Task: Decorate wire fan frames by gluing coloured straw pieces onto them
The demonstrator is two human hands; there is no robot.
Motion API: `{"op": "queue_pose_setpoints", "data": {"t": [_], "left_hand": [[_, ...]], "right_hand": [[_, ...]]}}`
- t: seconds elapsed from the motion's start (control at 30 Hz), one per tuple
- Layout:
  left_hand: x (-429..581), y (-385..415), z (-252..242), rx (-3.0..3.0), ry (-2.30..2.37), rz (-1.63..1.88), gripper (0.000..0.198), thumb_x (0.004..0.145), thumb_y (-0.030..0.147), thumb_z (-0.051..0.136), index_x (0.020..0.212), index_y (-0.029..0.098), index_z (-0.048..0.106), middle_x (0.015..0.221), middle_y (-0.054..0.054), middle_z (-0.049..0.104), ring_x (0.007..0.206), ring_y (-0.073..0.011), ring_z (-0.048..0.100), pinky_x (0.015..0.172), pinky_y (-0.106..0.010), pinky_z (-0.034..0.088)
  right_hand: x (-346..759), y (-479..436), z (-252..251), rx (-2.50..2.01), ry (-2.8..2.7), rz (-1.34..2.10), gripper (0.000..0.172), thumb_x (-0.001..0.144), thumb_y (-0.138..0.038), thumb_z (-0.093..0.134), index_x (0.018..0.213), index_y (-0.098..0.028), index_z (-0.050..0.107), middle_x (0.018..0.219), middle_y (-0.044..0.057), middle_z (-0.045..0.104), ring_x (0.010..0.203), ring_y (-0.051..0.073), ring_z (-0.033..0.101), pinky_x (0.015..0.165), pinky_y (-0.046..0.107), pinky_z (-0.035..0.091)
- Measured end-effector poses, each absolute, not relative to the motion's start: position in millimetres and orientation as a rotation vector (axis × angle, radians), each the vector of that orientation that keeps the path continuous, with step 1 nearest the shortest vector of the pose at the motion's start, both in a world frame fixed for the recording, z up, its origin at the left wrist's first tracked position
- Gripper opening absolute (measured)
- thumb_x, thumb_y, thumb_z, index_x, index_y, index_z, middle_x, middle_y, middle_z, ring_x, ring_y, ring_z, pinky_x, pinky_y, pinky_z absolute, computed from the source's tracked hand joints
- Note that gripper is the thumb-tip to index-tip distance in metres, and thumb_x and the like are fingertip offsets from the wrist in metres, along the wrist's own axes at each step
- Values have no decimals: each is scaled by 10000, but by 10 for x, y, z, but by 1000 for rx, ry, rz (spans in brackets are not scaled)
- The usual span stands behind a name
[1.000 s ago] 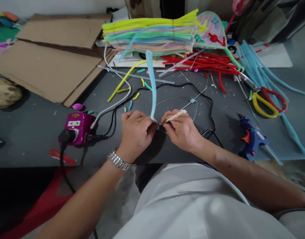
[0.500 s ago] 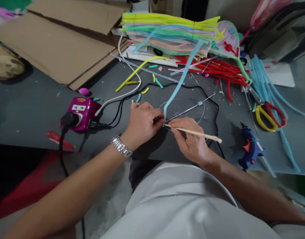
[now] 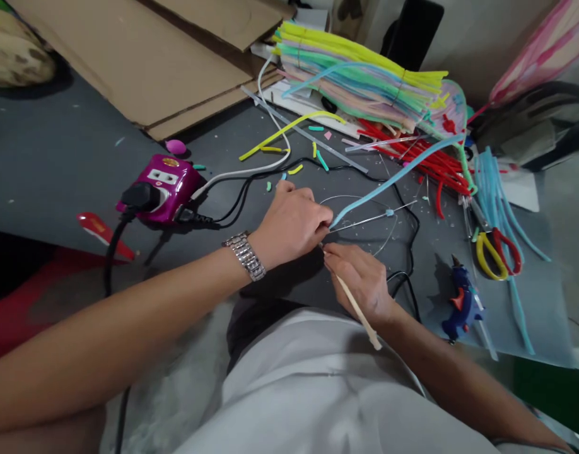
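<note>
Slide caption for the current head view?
Left hand holds a light-blue pipe cleaner, right hand a cream one, with a blue glue gun on the table.

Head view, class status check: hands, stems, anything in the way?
Left hand pinching blue stem; right hand gripping cream stem. Blue stem's far end free. Black cable curving beyond both hands.

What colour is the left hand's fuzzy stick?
Light blue: the fuzzy stick shows in the head view.
</note>
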State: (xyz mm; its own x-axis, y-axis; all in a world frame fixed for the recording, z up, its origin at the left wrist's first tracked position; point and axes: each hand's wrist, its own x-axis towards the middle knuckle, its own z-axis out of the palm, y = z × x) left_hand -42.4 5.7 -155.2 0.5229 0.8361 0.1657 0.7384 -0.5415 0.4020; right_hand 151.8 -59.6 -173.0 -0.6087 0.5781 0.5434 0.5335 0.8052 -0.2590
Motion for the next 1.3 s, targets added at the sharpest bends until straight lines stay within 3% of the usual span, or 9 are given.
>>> {"op": "queue_pose_setpoints", "data": {"t": [0.5, 1.0, 1.13, 1.3], "left_hand": [[-388, 92, -1550, 2511, 1286, 507, 217, 865, 218, 605, 658, 200, 666, 599, -19, 618, 787, -230, 585, 887, -489, 315], [-383, 114, -1549, 2495, 1278, 537, 237, 869, 252, 630, 643, 200, 677, 594, -11, 621, 759, -207, 575, 912, -477, 307], [-377, 108, -1533, 2495, 1285, 515, 259, 887, 273, 602, 655, 203, 694, 582, -24, 617, 758, -221, 583, 894, -478, 312], [-368, 98, -1513, 2485, 1331, 450, 228, 877, 235, 608, 695, 203, 741, 626, -55, 648, 766, -240, 599, 865, -475, 310]], "right_hand": [[1515, -576, -1707, -878, -2389, 200, 254, 939, -56, 543, 1153, -182, 592, 1131, 148, 738, 934, 226, 708, 781, 347, 588], [1435, -493, -1699, -1021, -2156, 469, 175, 971, -92, 503, 1032, -210, 617, 957, 82, 716, 931, 201, 700, 842, 342, 563], [1403, -459, -1698, -1148, -2054, 519, 140, 990, -167, 512, 938, -211, 634, 874, 70, 695, 815, 194, 686, 768, 340, 560], [1428, -467, -1682, -1324, -1628, 872, 134, 987, -299, 593, 919, -193, 639, 783, 16, 680, 647, 140, 675, 619, 267, 562]]}}
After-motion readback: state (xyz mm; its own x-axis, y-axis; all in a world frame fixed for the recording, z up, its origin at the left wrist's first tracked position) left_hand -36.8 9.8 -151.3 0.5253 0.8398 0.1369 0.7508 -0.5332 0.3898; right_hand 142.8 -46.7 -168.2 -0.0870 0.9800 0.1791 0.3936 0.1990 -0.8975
